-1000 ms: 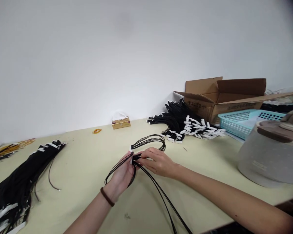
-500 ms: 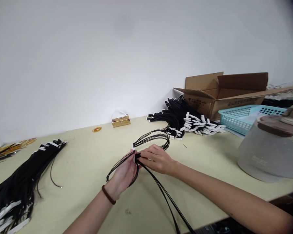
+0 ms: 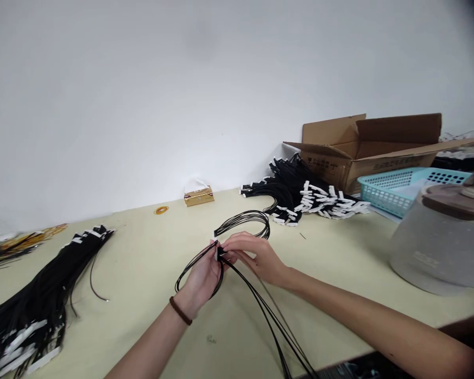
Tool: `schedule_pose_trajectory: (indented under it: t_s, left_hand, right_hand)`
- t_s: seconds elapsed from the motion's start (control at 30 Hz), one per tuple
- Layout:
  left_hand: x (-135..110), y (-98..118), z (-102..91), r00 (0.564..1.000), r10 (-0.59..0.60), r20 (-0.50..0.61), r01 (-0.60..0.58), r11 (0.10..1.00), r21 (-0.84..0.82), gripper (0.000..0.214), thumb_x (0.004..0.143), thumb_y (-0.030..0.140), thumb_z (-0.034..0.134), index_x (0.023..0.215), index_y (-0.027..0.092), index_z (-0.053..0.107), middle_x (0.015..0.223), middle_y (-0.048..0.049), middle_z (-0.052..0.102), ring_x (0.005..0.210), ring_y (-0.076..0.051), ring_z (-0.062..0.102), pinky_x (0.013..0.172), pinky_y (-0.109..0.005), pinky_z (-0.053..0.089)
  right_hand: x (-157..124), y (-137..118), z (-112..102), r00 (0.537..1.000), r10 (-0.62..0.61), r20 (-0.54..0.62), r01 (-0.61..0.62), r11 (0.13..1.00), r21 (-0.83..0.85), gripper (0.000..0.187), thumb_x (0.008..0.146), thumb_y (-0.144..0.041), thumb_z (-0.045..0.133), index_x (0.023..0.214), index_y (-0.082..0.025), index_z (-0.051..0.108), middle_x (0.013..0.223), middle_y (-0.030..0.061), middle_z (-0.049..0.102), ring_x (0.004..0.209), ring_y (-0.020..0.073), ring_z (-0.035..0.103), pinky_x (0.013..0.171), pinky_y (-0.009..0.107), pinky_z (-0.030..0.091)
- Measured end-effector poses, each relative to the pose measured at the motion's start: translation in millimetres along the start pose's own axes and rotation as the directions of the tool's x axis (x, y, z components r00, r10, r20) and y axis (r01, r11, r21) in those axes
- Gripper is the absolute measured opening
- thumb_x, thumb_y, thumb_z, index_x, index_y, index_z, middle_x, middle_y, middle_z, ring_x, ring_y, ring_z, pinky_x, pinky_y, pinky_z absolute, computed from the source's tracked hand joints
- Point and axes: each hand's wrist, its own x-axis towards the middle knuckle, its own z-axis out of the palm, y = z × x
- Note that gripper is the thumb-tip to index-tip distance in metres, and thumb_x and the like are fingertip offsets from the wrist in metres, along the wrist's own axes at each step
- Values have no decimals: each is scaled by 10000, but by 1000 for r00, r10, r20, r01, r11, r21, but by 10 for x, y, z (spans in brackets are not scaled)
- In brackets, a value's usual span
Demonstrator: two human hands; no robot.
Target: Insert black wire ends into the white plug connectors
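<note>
Still pinching bundle of thin black looped cables point(image 3: 243, 215) at its crossing with closed left hand point(image 3: 203, 276) and closed right hand point(image 3: 263, 259), just above pale yellow tabletop point(image 3: 142, 252); now arching right fingers point(image 3: 237, 240) higher

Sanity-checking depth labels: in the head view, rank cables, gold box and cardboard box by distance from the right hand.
1. cables: pinched in the right hand, centre of the table.
2. gold box: back by the wall, slightly left.
3. cardboard box: far back, right side.
</note>
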Motion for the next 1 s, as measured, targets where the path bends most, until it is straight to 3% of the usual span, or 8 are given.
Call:
schedule_pose_trajectory:
  t_s: [0.13, 0.27, 0.37, 0.47, 0.53, 0.6, 0.77, 1.0]
  left_hand:
    - [6, -5, -32, 1000, 23, -8, -22, 996, 82, 87, 798, 212, 504, 775, 141, 550, 812, -46, 674, 655, -122, 616, 701, -261, 472]
    - [2, -24, -64, 998, 49, -26, -46, 990, 130, 137, 802, 272, 508, 824, 149, 565, 1052, -85, 654, 766, -161, 647, 750, -286, 479]
    - [-1, -45, -82, 997, 73, -13, -70, 983, 167, 184, 796, 331, 516, 825, 157, 566, 1055, -88, 656, 781, -182, 653, 737, -297, 477]
    - [-2, -65, -96, 993, 114, 22, -116, 976, 184, 217, 768, 354, 556, 833, 148, 575, 1022, -92, 667, 760, -187, 654, 720, -301, 472]
    - [0, -74, -106, 991, 131, 20, -133, 975, 179, 244, 749, 364, 580, 844, 139, 583, 1000, -96, 672, 723, -179, 648, 706, -303, 468]
    - [9, -81, -118, 991, 132, 14, -132, 977, 166, 261, 739, 367, 591, 847, 129, 594, 982, -98, 676, 695, -171, 641, 696, -304, 465]
    - [48, -92, -158, 989, 130, 66, -140, 976, 169, 253, 762, 356, 556, 837, 126, 630, 1012, -101, 668, 769, -184, 637, 696, -294, 460]
    - [17, -80, -133, 989, 126, 84, -140, 972, 191, 260, 760, 359, 556, 840, 125, 637, 1008, -98, 665, 767, -178, 633, 711, -294, 453]
  right_hand:
    - [80, -118, -128, 919, 385, -87, -324, 861, 391, 231, 910, -345, 427, 848, -179, 575, 860, 41, 610, 816, 139, 592, 773, 307, 493]
    - [173, -71, -360, 750, 578, -321, -276, 715, 642, 264, 831, -434, 537, 764, -181, 507, 655, -26, 504, 580, 98, 528, 586, 263, 488]
    - [201, 12, -528, 652, 580, -488, -280, 783, 556, 245, 804, -427, 568, 817, -183, 562, 630, -39, 446, 472, 62, 401, 427, 196, 352]
    - [172, 38, -570, 753, 370, -544, -334, 927, 168, 212, 846, -361, 529, 926, -189, 622, 668, -9, 492, 522, 79, 401, 447, 210, 307]
    - [129, 23, -508, 880, 165, -444, -251, 958, -141, 174, 870, -279, 503, 923, -187, 641, 694, 9, 533, 584, 95, 439, 513, 227, 338]
    - [77, 8, -404, 958, -17, -285, -88, 931, -354, 157, 875, -210, 494, 877, -178, 648, 690, 14, 549, 614, 101, 451, 562, 236, 351]
    - [-36, 54, -205, 974, -226, -29, 163, 778, -607, 135, 865, -171, 508, 820, -174, 636, 604, 2, 502, 599, 111, 376, 548, 236, 304]
    - [-64, 117, -195, 963, -271, -14, 193, 722, -665, 114, 865, -174, 514, 838, -178, 624, 602, -6, 490, 602, 113, 345, 547, 236, 276]
